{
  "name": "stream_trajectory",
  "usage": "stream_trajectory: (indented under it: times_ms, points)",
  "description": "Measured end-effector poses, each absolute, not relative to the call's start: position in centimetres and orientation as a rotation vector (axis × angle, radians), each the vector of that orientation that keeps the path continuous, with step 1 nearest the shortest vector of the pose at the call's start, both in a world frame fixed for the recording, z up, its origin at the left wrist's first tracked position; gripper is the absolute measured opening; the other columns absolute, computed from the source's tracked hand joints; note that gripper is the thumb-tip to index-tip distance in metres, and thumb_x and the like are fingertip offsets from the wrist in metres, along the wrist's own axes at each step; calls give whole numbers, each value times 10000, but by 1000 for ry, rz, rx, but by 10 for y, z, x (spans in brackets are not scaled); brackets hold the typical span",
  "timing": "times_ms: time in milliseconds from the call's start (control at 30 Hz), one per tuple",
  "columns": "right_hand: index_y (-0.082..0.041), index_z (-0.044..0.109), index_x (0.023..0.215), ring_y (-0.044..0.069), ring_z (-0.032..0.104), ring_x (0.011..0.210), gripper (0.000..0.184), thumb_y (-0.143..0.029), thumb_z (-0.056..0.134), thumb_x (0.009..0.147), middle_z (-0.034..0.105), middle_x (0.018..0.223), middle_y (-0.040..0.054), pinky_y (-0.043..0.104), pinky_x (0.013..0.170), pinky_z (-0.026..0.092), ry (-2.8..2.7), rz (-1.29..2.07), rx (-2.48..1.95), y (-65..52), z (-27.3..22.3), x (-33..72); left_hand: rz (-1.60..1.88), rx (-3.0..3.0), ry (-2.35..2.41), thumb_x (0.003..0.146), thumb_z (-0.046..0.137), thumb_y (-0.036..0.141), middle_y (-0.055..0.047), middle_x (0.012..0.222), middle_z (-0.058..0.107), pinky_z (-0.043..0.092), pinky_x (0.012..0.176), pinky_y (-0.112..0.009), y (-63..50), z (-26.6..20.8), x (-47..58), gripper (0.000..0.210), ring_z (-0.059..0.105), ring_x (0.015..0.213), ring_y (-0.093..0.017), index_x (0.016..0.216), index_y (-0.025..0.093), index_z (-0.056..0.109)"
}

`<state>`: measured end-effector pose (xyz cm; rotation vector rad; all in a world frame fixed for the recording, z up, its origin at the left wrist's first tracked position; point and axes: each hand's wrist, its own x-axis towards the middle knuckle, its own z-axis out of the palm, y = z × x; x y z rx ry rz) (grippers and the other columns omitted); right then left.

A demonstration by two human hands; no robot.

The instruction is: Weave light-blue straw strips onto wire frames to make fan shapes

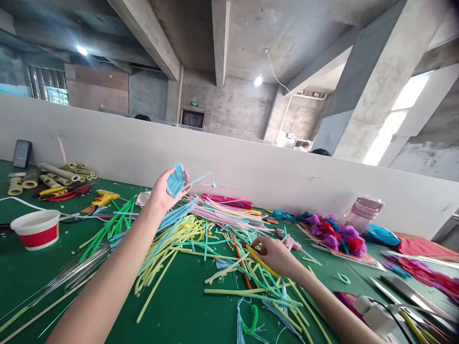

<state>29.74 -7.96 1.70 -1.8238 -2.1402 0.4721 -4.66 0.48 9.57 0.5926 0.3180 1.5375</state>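
Observation:
My left hand (163, 192) is raised over the table, fingers closed around a flat light-blue piece (176, 180) that looks made of pipe cleaners side by side; a blue stem sticks out to the right. Lower and to the right, my right hand (277, 255) grips a yellow-handled tool (263, 262) whose dark end points left; its kind I cannot make out. Beneath it lie scattered green and yellow pipe cleaners (251, 289) and an orange stem (241, 260). Bundles of blue pipe cleaners (178, 213), pale yellow ones (161, 246) and pink ones (229, 212) spread between my hands.
On the left stand a red-and-white paper cup (37, 234), a yellow glue gun (104, 197), pliers and bamboo pieces (60, 177). A pink glue gun (291, 242), purple and red fuzzy shapes (335, 234), a pink bottle (364, 213) and power plugs (375, 313) lie right. A white partition (229, 165) runs behind.

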Motion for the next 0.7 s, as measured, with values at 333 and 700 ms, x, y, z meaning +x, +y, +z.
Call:
stream_trajectory:
  times_ms: [333,700]
  points:
    - [-231,485,1361,281,594,1204,800,-631,737,715,654,1223,151,384,1008,458,-2283,1385,-853,-122,48,267,1656,526,347,899,504,255,-31,778,711,524,802,-370,9,94,-56,153,690,674,-154,895,173,633]
    - [-242,506,1210,271,642,950,514,-534,654,815,621,1153,102,356,729,527,-2082,-45,-1231,-100,50,181,1667,616,242,954,464,436,-48,829,717,553,844,-346,-23,119,-30,323,709,786,-181,930,185,666]
